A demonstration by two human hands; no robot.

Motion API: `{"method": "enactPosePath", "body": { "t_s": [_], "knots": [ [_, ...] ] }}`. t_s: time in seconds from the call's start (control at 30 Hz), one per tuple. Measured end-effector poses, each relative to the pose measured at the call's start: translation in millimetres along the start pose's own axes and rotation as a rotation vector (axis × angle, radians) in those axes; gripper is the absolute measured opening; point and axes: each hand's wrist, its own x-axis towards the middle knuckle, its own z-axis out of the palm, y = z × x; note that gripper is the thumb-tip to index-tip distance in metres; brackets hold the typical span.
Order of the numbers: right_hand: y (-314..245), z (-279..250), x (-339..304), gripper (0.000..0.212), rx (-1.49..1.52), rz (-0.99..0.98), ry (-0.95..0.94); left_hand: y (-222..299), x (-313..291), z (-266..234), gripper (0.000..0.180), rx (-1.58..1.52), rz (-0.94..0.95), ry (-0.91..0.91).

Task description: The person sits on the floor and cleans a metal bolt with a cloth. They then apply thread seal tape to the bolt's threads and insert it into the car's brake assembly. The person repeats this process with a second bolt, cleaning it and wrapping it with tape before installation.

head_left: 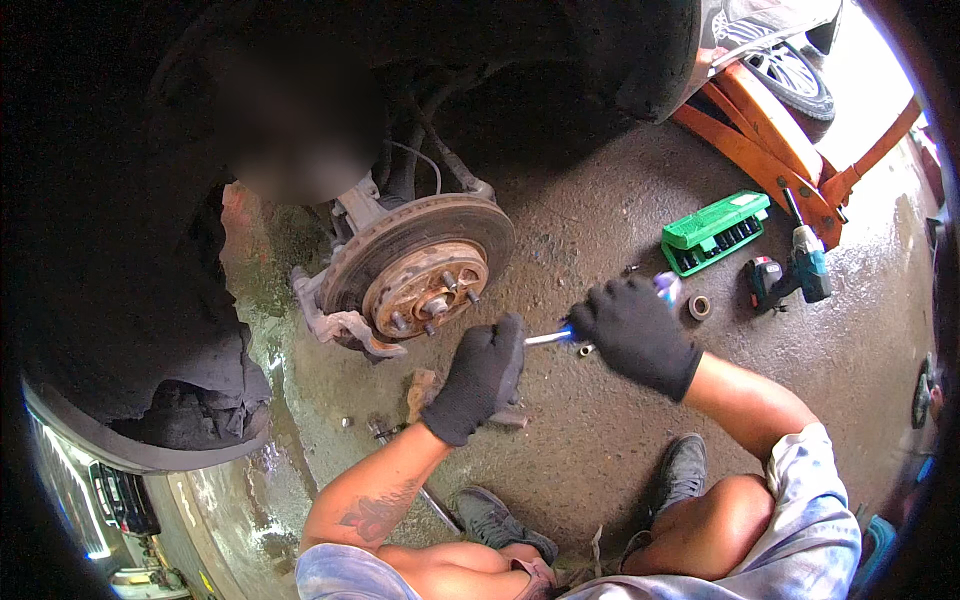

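Both my hands wear black gloves. My left hand (482,375) is closed around one end of a tool with a bright metal shaft (546,339) and a blue handle. My right hand (635,335) wraps round the handle, whose blurred purplish-white end (667,288) sticks out past the fist. What the left fist covers at the shaft's end is hidden, so the exact kind of tool does not show. Ahead of my left hand stands a rusty brake disc (430,270) with bare wheel studs on its hub. The tool is apart from the disc.
A green socket case (715,232) lies open at the right, beside a teal cordless impact driver (808,265). Near my right hand is a ring-shaped part (699,307). An orange jack (765,120) stands behind. A long metal bar (430,500) lies by my left shoe. Dark wheel-arch bodywork overhangs the left.
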Motion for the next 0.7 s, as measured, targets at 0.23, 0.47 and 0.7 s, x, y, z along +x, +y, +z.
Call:
{"method": "enactPosePath", "body": {
  "t_s": [0.23, 0.47, 0.7],
  "knots": [
    [49, 18, -33, 0.041, 1.282, 0.607, 0.085, 25, -3, -5, 0.033, -0.223, 0.061, -0.033],
    [-18, -9, -9, 0.038, 0.592, 0.079, 0.2, 39, 0, 13, 0.045, 0.048, 0.102, -0.065],
    [24, 14, -10, 0.038, 0.364, -0.142, 0.322, 16, 4, 33, 0.05, -0.174, -0.178, -0.066]
  ]
}}
